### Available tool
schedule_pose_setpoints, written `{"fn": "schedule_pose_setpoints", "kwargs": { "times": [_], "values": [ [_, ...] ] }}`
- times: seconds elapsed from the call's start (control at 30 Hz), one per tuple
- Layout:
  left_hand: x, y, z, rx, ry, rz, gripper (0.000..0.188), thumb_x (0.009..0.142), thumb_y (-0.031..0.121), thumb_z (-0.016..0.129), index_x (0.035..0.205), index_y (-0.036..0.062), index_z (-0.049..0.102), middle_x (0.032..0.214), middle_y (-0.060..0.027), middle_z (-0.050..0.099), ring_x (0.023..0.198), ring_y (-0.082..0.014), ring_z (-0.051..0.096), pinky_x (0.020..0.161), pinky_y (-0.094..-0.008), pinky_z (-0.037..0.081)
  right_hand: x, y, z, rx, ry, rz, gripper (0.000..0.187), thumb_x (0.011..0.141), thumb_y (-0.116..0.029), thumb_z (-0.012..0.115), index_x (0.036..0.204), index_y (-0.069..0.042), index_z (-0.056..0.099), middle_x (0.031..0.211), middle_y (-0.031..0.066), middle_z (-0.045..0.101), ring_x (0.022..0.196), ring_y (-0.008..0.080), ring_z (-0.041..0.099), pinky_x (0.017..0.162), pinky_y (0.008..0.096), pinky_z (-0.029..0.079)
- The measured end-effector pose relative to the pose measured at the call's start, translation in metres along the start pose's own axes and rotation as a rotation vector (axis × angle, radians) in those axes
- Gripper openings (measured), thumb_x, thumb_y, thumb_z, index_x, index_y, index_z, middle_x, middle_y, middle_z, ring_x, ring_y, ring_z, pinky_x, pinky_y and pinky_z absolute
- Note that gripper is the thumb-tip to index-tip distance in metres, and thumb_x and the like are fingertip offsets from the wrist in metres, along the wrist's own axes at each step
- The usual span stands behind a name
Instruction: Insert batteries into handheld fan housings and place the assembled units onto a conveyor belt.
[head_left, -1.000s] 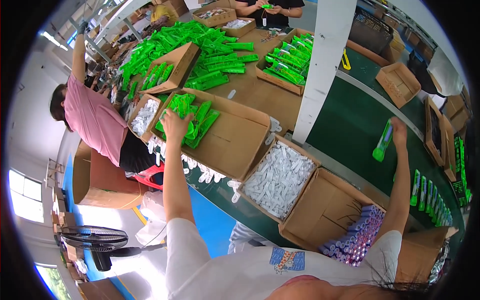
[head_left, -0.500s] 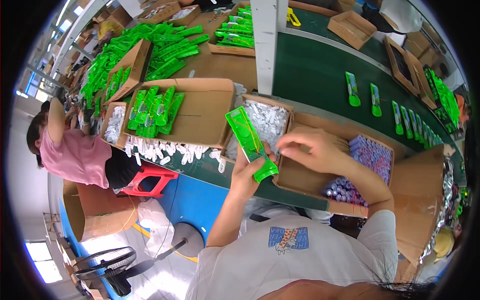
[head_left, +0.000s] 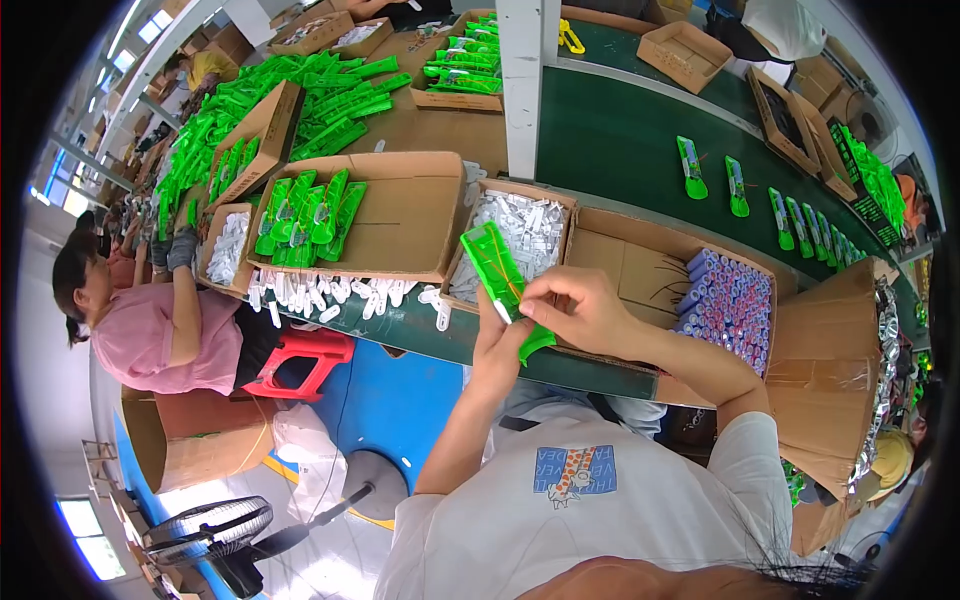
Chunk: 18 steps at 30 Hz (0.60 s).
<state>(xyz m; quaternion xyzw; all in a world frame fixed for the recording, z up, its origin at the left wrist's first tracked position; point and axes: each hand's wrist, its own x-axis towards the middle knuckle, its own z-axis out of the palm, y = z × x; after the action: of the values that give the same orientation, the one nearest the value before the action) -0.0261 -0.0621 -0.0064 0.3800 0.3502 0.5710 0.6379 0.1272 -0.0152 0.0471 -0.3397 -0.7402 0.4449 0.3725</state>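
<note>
Upright over the table edge, a long green plastic casing (head_left: 491,258) with thin orange wires is gripped near its lower part by my left hand (head_left: 494,352). My right hand (head_left: 583,308) reaches across from the right; its thumb and forefinger are pinched together at the casing's middle. Whatever sits between those fingertips is too small to make out. Just behind the casing is a carton of small white plastic parts (head_left: 520,235). Right of it, a carton (head_left: 622,252) holds many purple-wrapped cylindrical cells (head_left: 728,315) with red wires.
At left stands a carton (head_left: 405,225) with several green casings (head_left: 305,220); loose white pieces (head_left: 330,300) lie along its front. A white post (head_left: 521,95) rises behind. More casings (head_left: 692,168) lie on the green belt (head_left: 620,130). A co-worker in pink (head_left: 165,335) works at left.
My right hand has moved left and down onto the casing, its fingers closing into a pinch. The co-worker in pink has lowered an arm toward the table.
</note>
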Motion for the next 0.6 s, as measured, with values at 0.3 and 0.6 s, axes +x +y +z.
{"fn": "schedule_pose_setpoints", "kwargs": {
  "times": [0.3,0.6],
  "values": [
    [0.008,0.007,-0.002,-0.118,0.022,-0.027,0.067,0.077,-0.009,0.043,0.138,0.0107,0.024,0.123,-0.01,0.044,0.113,-0.0204,0.05,0.094,-0.0325,0.045,0.012,0.01,0.008,-0.154,0.051,-0.264,0.019,0.081,-0.003,0.069,0.1,-0.003,0.069,0.081,0.0074,0.064,0.066,0.0176,0.061,0.055,0.0286,0.047],
    [0.006,-0.008,-0.007,0.064,-0.014,0.013,0.07,0.073,-0.007,0.049,0.135,0.0079,0.021,0.115,-0.0076,0.041,0.111,-0.0163,0.045,0.091,-0.0283,0.043,0.014,0.014,0.012,-0.083,0.023,-0.155,0.011,0.079,-0.003,0.072,0.09,-0.001,0.07,0.076,0.0072,0.062,0.064,0.0133,0.057,0.054,0.0251,0.043]
  ]
}}
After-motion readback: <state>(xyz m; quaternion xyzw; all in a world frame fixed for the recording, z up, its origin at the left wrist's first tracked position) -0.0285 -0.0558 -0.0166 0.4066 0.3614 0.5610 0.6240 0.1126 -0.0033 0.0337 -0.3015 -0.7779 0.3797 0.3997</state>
